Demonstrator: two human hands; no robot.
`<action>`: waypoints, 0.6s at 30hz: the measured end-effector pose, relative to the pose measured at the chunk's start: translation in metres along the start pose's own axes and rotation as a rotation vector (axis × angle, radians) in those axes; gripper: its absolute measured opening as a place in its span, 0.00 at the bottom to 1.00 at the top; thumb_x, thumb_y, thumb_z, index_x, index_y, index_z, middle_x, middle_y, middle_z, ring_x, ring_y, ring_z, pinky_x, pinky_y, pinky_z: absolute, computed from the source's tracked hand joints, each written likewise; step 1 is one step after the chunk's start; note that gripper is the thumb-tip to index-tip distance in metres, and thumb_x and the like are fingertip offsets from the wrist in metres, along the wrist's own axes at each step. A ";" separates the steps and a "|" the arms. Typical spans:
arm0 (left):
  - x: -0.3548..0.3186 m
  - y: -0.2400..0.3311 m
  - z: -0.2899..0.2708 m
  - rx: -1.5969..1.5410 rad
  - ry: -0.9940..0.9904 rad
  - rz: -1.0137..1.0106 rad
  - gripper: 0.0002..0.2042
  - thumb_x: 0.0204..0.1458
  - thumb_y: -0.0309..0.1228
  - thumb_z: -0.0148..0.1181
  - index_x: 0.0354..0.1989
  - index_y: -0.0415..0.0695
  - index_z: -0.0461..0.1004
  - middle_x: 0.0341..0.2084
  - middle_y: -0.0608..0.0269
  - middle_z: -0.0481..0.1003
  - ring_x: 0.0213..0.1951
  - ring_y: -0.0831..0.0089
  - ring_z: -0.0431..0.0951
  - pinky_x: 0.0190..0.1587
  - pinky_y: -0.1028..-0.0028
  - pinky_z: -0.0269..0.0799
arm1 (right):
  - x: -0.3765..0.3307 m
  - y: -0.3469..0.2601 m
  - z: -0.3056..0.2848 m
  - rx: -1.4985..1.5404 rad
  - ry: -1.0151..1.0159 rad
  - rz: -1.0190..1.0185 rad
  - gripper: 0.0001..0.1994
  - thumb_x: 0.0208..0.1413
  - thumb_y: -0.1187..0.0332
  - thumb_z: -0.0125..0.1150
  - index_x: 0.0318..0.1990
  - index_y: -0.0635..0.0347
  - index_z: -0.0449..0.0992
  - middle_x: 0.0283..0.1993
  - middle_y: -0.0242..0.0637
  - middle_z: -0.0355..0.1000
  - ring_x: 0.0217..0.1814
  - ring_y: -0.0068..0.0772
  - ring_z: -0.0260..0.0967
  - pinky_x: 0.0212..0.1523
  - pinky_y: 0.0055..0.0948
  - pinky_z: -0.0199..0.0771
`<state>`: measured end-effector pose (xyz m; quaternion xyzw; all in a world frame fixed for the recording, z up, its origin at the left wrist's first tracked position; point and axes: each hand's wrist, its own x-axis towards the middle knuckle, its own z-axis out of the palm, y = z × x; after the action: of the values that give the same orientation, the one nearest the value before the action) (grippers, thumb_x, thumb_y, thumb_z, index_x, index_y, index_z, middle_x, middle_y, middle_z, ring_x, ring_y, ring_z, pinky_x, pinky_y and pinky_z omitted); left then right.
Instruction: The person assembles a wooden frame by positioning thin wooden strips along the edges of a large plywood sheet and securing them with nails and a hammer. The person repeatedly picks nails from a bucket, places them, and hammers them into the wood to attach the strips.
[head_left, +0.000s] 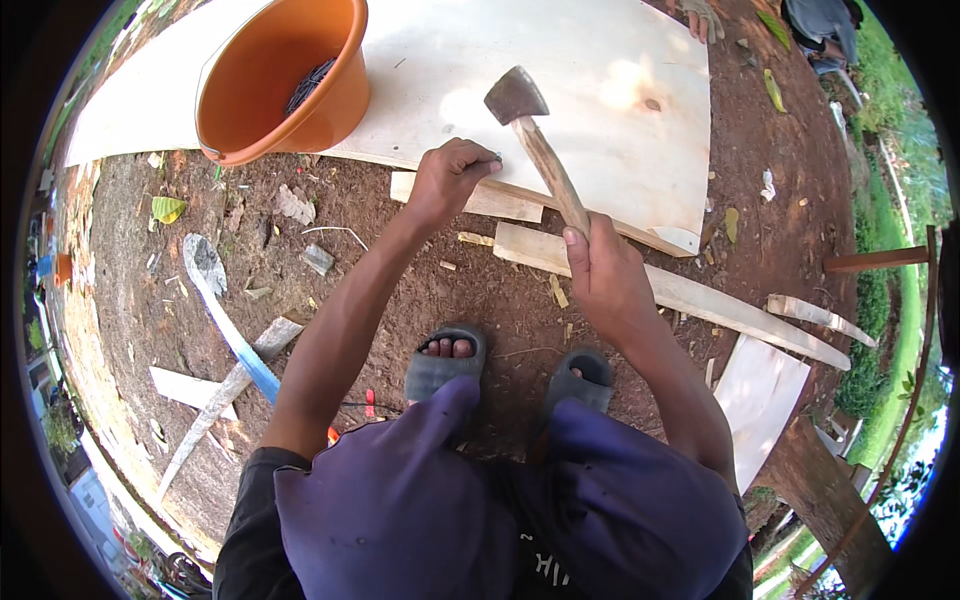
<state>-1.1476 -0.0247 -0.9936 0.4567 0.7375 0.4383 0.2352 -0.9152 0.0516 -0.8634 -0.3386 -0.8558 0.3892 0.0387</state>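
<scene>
My right hand [610, 275] is wrapped round the wooden handle of a hatchet [545, 160], whose dark metal head is raised above the pale plywood sheet [600, 90]. At the sheet's near edge, my left hand [450, 180] pinches what looks like a nail [497, 158]; only its small end shows between thumb and fingers. An orange bucket [345, 100] stands on the sheet to the left, with a heap of dark nails [308, 88] inside. Under the sheet's near edge lies a short wooden board [490, 203].
A long timber [690, 288] lies on the dirt at the right, beside a smaller plywood piece [765, 395]. To the left are a handsaw [225, 310] and crossed wood strips [225, 395]. Another person's hand [700, 18] rests by the sheet's far right corner.
</scene>
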 end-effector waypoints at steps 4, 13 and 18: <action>0.008 0.000 -0.005 0.037 -0.051 -0.017 0.10 0.56 0.31 0.66 0.40 0.38 0.82 0.36 0.54 0.81 0.37 0.62 0.80 0.42 0.64 0.77 | 0.005 0.033 0.017 -0.075 -0.082 0.048 0.17 0.72 0.58 0.45 0.40 0.68 0.66 0.27 0.57 0.71 0.31 0.65 0.72 0.32 0.55 0.68; -0.012 -0.012 -0.015 0.735 0.058 0.195 0.35 0.45 0.42 0.75 0.64 0.48 0.71 0.61 0.59 0.71 0.55 0.55 0.70 0.57 0.60 0.72 | -0.016 0.052 0.019 0.108 -0.064 0.206 0.16 0.70 0.59 0.48 0.40 0.66 0.69 0.24 0.54 0.71 0.27 0.59 0.72 0.31 0.49 0.69; -0.015 -0.020 -0.017 0.770 -0.029 0.183 0.35 0.52 0.47 0.67 0.68 0.48 0.67 0.67 0.66 0.66 0.56 0.57 0.68 0.63 0.60 0.68 | -0.003 0.015 -0.001 0.129 0.043 0.063 0.15 0.69 0.61 0.51 0.46 0.67 0.70 0.25 0.51 0.73 0.28 0.55 0.74 0.31 0.46 0.71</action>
<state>-1.1624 -0.0497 -1.0032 0.5814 0.8009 0.1422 0.0171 -0.9042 0.0568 -0.8724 -0.3704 -0.8168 0.4373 0.0663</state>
